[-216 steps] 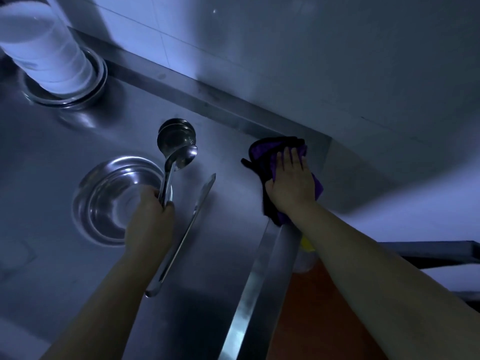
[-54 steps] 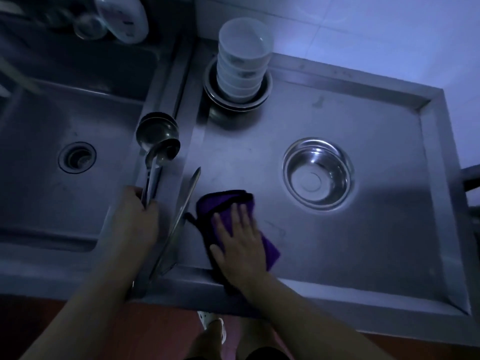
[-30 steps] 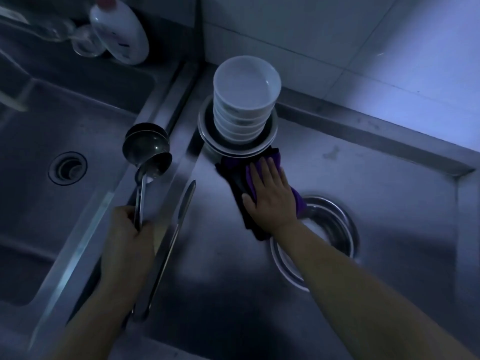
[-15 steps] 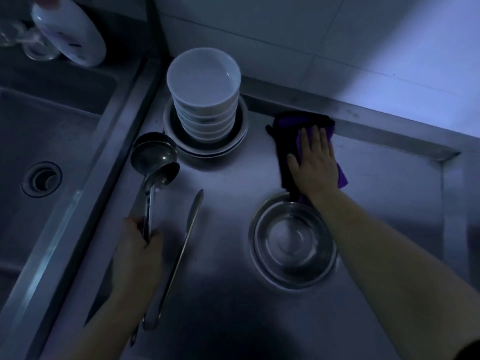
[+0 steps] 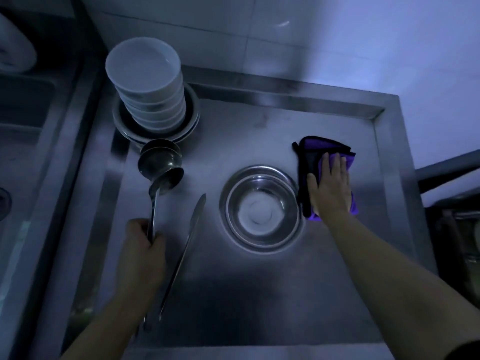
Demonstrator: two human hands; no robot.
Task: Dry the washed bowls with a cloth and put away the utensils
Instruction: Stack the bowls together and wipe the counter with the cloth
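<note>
My right hand [image 5: 329, 187] lies flat on the purple cloth [image 5: 326, 172], fingers straight and together, pressing it onto the steel drainboard [image 5: 259, 302] at the right of the frame. Half a second ago that hand and cloth were up against the back rim, above the steel bowl; now they sit just beside the bowl's right edge, nearer the drainboard's right wall.

The steel bowl [image 5: 261, 209] rests upright in the middle of the frame with nothing in it. The stack of white bowls [image 5: 148, 81] stands at upper left inside a wider steel dish [image 5: 192, 118], the stack leaning a little toward the left.

My left hand [image 5: 142, 252] is at lower left, fingers curled round the handles of the ladles [image 5: 162, 166], whose nested cups point up toward the foot of the white stack and look to be touching the dish's rim. In the earlier view the cups sat slightly clear of that dish. The long flat steel utensil [image 5: 181, 258] runs diagonally beside my left hand, tip toward the steel bowl, much as before; I cannot tell whether my hand grips its lower end too.

At the far left edge part of a white bottle [image 5: 13, 50] shows; its label is too blurred to read here. The second sink basin [image 5: 23, 105] lies below it.
</note>
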